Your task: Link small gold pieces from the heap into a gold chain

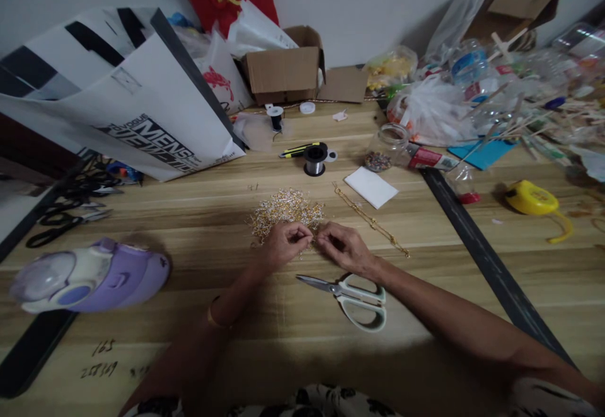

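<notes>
My left hand (287, 242) is pinched shut at the near edge of a pile of small gold and clear beads (289, 208). Close by on its right, my right hand (344, 248) also has thumb and fingers pressed together. Whatever sits between the fingertips of either hand is too small to make out. Scissors (347, 297) with pale handles lie just below my right hand, blades pointing left. A gold beaded chain (371, 220) stretches diagonally across the table to the right of the pile.
Behind the pile are a spool of silver wire (314, 160), a yellow-black cutter (295, 151) and a jar of beads (385, 146). White paper (371, 187) lies beyond the chain. A purple water bottle (94, 276) is at left, a yellow tape measure (532, 198) at right.
</notes>
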Demonstrator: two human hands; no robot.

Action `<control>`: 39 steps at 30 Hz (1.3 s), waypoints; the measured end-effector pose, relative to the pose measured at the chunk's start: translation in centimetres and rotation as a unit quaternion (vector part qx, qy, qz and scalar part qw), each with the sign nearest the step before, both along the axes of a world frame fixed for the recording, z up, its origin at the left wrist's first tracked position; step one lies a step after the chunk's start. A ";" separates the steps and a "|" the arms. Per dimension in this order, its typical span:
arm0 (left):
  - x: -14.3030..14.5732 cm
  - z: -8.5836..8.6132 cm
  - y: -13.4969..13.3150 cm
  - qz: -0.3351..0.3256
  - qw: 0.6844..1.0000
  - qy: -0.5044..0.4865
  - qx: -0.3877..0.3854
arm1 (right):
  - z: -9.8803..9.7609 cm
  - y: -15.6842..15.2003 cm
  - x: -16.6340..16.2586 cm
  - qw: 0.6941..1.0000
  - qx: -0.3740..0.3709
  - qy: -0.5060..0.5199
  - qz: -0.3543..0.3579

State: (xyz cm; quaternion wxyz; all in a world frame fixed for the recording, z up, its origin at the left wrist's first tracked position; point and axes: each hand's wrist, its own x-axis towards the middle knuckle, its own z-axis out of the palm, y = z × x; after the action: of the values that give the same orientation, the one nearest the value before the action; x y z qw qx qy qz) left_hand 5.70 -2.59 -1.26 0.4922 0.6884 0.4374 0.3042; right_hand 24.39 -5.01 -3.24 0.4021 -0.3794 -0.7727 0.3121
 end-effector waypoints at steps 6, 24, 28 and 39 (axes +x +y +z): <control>0.1 0.4 -0.1 -0.006 1.000 -0.009 -0.018 | -0.1 -0.1 0.0 1.000 0.011 -0.012 -0.002; -0.1 0.5 0.1 -0.017 0.981 -0.109 -0.159 | 0.4 0.0 0.0 0.999 0.021 0.032 -0.009; -0.1 0.2 0.1 -0.017 0.978 -0.116 -0.174 | 0.4 0.0 0.1 0.999 0.016 0.036 -0.011; 0.5 0.6 -0.3 0.000 0.982 -0.098 -0.163 | 0.1 -0.1 0.1 0.999 0.038 0.034 -0.005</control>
State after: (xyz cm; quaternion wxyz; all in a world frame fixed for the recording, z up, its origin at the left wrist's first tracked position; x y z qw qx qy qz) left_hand 6.23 -2.85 -0.70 0.6383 0.5657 0.4310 0.2947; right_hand 24.46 -5.12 -3.16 0.4434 -0.3571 -0.7680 0.2932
